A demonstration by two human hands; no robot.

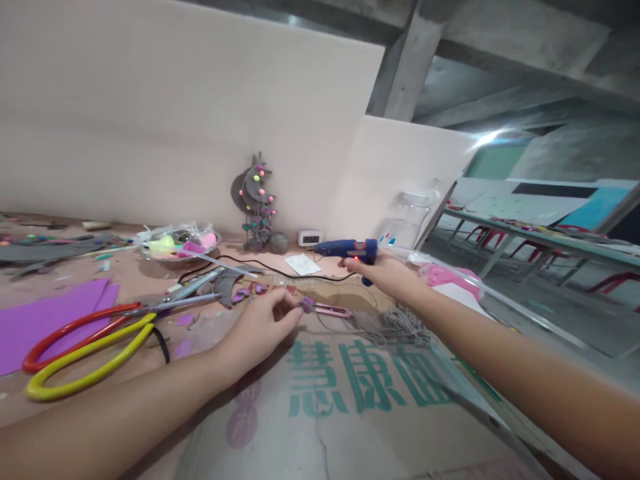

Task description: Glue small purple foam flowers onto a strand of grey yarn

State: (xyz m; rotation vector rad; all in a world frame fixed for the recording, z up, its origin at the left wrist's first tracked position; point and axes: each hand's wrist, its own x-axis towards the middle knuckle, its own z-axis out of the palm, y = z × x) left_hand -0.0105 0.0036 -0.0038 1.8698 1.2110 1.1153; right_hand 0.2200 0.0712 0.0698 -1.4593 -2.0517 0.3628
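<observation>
My right hand (387, 270) is wrapped round the grip of a blue hot glue gun (345, 249), with a red light lit on its side. The gun's nozzle points left above the cardboard. My left hand (267, 320) is closed in a pinch low over the cardboard (320, 427), with a small purple piece (307, 305) at its fingertips. Just right of those fingertips lies a slim pink tool (334, 311). Further small purple pieces (243, 294) lie by a grey crescent shape (227, 288) behind my left hand.
Large scissors (90, 363) with red and yellow handles lie at left beside purple sheets (55, 320). A bowl of bright materials (177, 243), a grey moon ornament (257, 193) and a small white clock (310, 238) stand behind. Grey cord (405, 325) lies at right, near a clear jug (407, 217).
</observation>
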